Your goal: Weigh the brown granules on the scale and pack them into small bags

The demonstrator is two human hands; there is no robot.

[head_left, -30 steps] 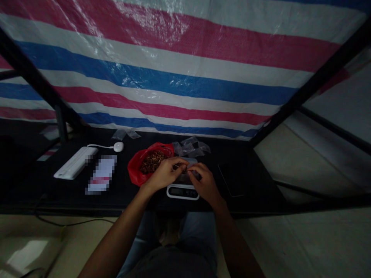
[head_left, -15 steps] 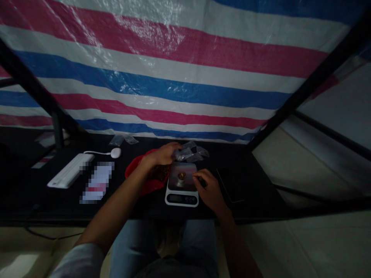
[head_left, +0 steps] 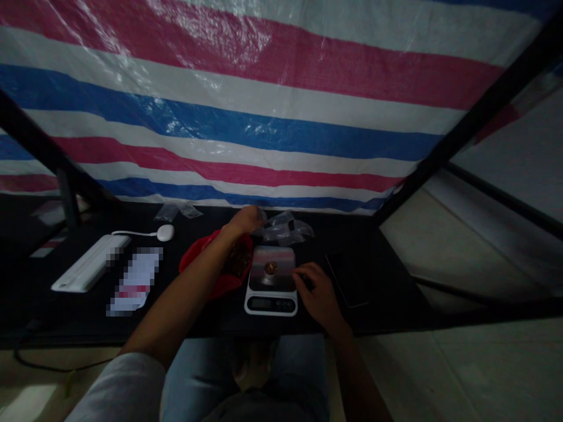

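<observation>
A small white kitchen scale [head_left: 271, 283] sits on the dark table with a little brown heap [head_left: 270, 268] on its plate. My left hand [head_left: 246, 221] reaches past a red bag of brown bits [head_left: 219, 268] to the clear small plastic bags [head_left: 285, 230] at the back, fingers closed at the edge of one. My right hand [head_left: 317, 290] rests beside the scale's right edge, fingers curled; whether it holds anything is hidden in the dim light.
A white keyboard-like bar [head_left: 90, 263], a white mouse [head_left: 165, 232] and a blurred paper [head_left: 133, 281] lie to the left. A dark phone [head_left: 347, 271] lies right of the scale. A striped tarp [head_left: 264, 105] hangs behind; black frame poles stand on both sides.
Both hands left the scale plate, leaving a small brown heap on it. My left hand went back to the clear bags; my right hand drew off to the scale's right side.
</observation>
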